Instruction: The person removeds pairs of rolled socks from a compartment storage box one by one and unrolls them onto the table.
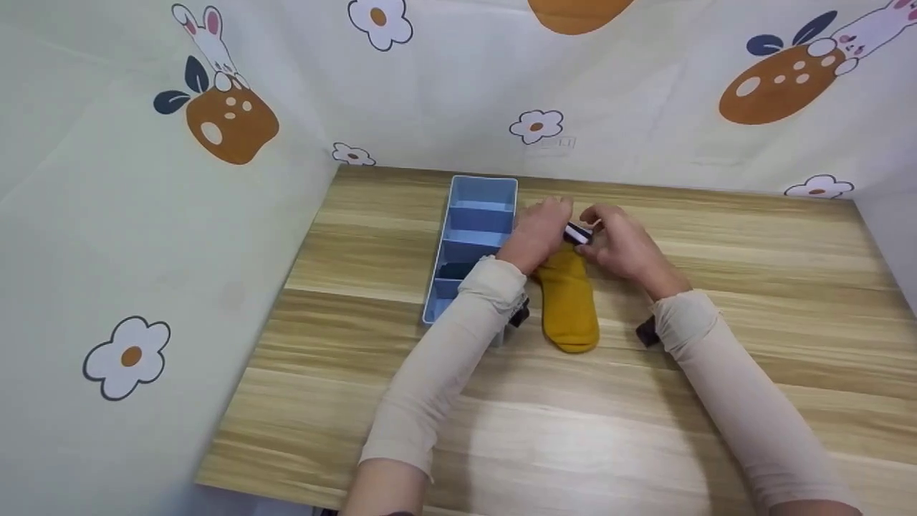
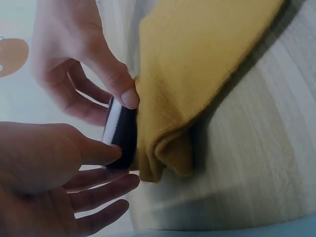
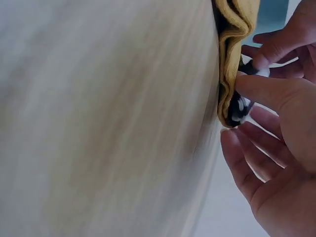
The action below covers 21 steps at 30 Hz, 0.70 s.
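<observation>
A mustard-yellow sock (image 1: pixel 569 308) lies on the wooden table, its toe toward me and its far end folded over. At that end shows a black-and-white striped cuff (image 2: pixel 118 127). My left hand (image 1: pixel 541 229) pinches one side of the cuff, thumb on top. On the opposite side my right hand (image 1: pixel 620 244) grips it between thumb and fingers, as the right wrist view shows with the yellow folds (image 3: pixel 231 64) alongside. Left of the sock stands a long light-blue divided box (image 1: pixel 471 219), partly covered by my left forearm.
Something dark (image 1: pixel 454 271) lies in one compartment of the box. The table (image 1: pixel 344 401) meets patterned cloth walls (image 1: pixel 458 100) at the back and left. Small black devices (image 1: pixel 647 332) sit at both wrists, beside the sleeves.
</observation>
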Each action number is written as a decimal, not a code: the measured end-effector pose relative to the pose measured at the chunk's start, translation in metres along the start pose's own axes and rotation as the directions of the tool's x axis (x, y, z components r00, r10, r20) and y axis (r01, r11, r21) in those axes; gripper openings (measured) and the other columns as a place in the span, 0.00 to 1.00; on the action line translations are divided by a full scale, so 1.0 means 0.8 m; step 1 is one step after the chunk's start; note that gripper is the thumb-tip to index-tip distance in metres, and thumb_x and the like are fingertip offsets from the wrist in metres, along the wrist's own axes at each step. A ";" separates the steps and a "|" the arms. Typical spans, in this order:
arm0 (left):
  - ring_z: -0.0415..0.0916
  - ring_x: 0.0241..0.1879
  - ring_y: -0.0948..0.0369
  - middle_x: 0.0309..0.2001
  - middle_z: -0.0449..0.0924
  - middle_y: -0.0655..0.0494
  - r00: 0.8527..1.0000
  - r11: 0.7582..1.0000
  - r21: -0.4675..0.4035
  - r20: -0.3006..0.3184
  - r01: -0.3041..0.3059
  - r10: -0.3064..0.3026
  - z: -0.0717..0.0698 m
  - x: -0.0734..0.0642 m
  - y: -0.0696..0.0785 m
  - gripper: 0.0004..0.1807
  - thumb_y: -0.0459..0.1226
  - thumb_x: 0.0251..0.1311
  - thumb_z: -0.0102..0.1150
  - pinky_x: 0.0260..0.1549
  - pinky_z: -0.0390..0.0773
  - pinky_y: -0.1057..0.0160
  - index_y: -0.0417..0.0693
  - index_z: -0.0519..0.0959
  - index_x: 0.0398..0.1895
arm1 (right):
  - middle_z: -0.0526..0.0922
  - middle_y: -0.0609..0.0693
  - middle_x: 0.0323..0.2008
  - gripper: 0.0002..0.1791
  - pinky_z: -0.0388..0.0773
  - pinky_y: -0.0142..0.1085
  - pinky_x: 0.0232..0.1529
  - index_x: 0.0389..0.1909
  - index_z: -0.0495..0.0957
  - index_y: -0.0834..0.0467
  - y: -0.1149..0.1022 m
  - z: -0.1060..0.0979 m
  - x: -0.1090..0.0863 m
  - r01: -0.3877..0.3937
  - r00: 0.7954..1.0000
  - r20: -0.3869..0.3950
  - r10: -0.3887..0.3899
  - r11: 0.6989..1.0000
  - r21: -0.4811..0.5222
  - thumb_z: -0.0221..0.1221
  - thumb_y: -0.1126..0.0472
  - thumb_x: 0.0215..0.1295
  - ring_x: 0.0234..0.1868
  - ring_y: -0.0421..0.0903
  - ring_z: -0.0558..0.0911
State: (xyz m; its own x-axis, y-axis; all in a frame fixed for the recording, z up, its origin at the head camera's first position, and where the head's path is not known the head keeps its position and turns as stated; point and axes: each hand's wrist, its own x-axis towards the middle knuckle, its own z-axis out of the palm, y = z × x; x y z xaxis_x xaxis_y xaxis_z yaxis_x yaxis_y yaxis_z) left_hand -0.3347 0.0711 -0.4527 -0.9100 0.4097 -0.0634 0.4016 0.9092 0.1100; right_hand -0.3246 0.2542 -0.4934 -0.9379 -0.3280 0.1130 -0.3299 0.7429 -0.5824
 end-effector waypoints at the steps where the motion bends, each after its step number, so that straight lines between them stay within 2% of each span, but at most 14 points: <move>1: 0.87 0.50 0.55 0.57 0.86 0.50 1.000 1.000 0.003 -0.004 0.004 -0.004 0.001 0.000 -0.001 0.13 0.36 0.83 0.54 0.51 0.88 0.56 0.48 0.79 0.64 | 0.84 0.64 0.54 0.20 0.80 0.59 0.60 0.56 0.79 0.64 -0.001 0.000 0.001 0.004 1.000 -0.002 -0.004 1.000 -0.004 0.72 0.68 0.65 0.55 0.61 0.83; 5: 0.88 0.51 0.53 0.57 0.87 0.50 1.000 1.000 -0.013 0.002 0.023 -0.023 0.002 0.002 -0.002 0.13 0.36 0.82 0.53 0.51 0.88 0.53 0.50 0.79 0.64 | 0.85 0.63 0.51 0.15 0.80 0.58 0.57 0.53 0.78 0.63 0.000 0.000 0.005 0.027 0.999 -0.018 -0.028 0.999 -0.027 0.66 0.69 0.67 0.52 0.60 0.83; 11: 0.88 0.53 0.53 0.58 0.86 0.51 0.999 0.999 -0.010 -0.004 0.040 -0.040 0.006 0.005 -0.004 0.14 0.35 0.80 0.56 0.51 0.89 0.53 0.51 0.79 0.63 | 0.88 0.67 0.52 0.19 0.83 0.60 0.57 0.61 0.75 0.63 0.005 0.001 0.008 0.021 0.999 -0.031 -0.022 1.000 -0.016 0.60 0.68 0.72 0.53 0.63 0.88; 17: 0.89 0.52 0.53 0.55 0.89 0.51 0.996 0.999 -0.014 -0.077 0.049 -0.050 0.009 0.006 -0.004 0.11 0.35 0.81 0.54 0.49 0.89 0.54 0.50 0.83 0.58 | 0.84 0.65 0.54 0.16 0.84 0.55 0.53 0.55 0.78 0.62 0.004 0.002 0.010 0.021 0.999 -0.028 -0.021 1.000 -0.012 0.66 0.67 0.70 0.50 0.61 0.87; 21: 0.90 0.52 0.54 0.54 0.89 0.51 0.993 0.998 -0.014 -0.101 0.057 -0.058 0.010 0.006 -0.004 0.11 0.35 0.81 0.55 0.49 0.89 0.56 0.50 0.84 0.57 | 0.84 0.66 0.51 0.17 0.83 0.55 0.50 0.56 0.78 0.65 0.003 0.003 0.012 0.002 0.999 -0.046 -0.004 0.999 -0.041 0.67 0.67 0.69 0.48 0.60 0.86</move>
State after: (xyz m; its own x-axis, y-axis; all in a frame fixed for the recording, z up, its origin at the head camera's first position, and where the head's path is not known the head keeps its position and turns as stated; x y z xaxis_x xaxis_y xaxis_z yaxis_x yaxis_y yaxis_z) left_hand -0.3395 0.0707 -0.4609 -0.9374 0.3468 0.0310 0.3480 0.9298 0.1199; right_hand -0.3342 0.2517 -0.4955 -0.9406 -0.3037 0.1521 -0.3359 0.7654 -0.5489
